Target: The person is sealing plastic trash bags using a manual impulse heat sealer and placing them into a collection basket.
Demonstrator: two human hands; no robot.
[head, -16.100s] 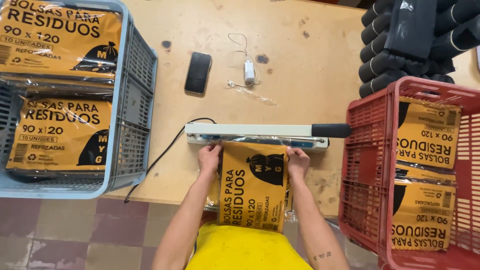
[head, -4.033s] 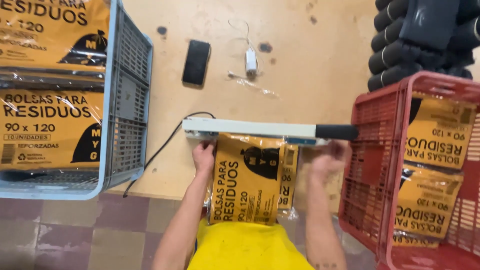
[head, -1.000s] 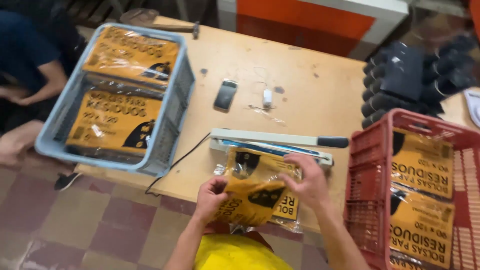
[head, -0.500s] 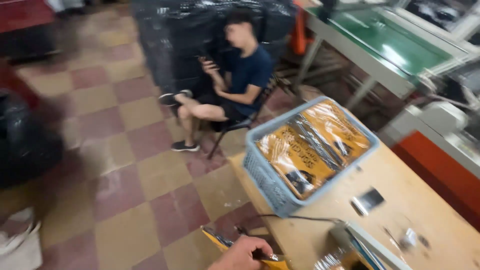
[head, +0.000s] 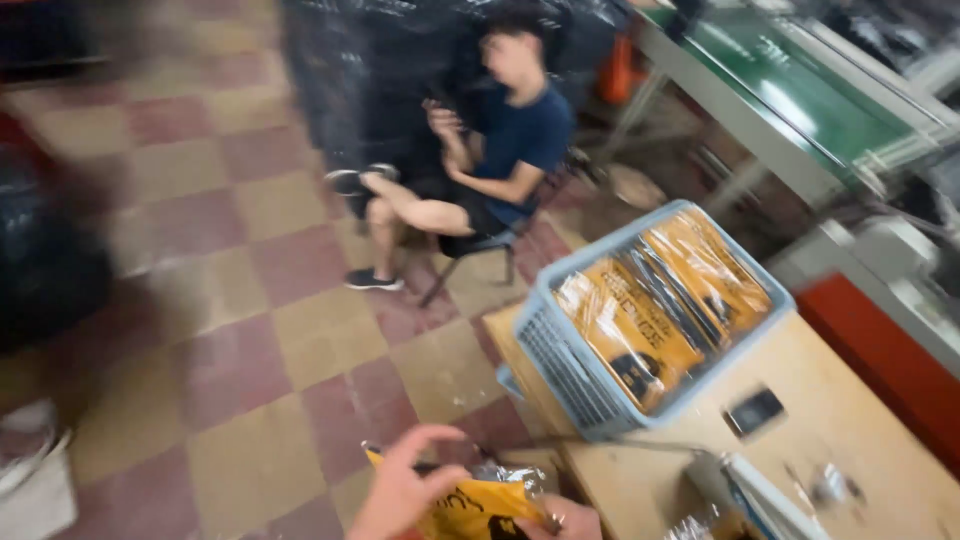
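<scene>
A: Head view, blurred w/ motion. Far left: dark blurred mass, can't ID; white shape at bottom-left corner. Checkered floor (head: 250,330), red and tan tiles.

B: Hands?

A: Both at bottom edge, centre. Left hand (head: 405,490) raised, fingers spread, thumb out to the right, touching the top edge of a yellow plastic packet of bags (head: 480,505). Packet sits low in frame, over the floor just off the table's left corner, partly cut by the frame edge.

B: Right hand?

A: Right hand (head: 565,520): only a sliver shows at the packet's right side, touching it. Finger state: can't tell.

B: Background?

A: Seated person (head: 480,170) in dark blue shirt, on a chair, legs crossed, hands up near chest; dark wrapped stacks behind.

B: Table?

A: Wooden table (head: 850,400) at right. Blue plastic crate (head: 570,370) near its left corner, holding yellow packets. Black cable runs from below the crate toward the sealer. Dark phone (head: 755,410) lies flat, right of crate. Heat sealer (head: 760,495) at bottom edge, near the right hand. Green-topped machine (head: 800,90) upper right.
</scene>
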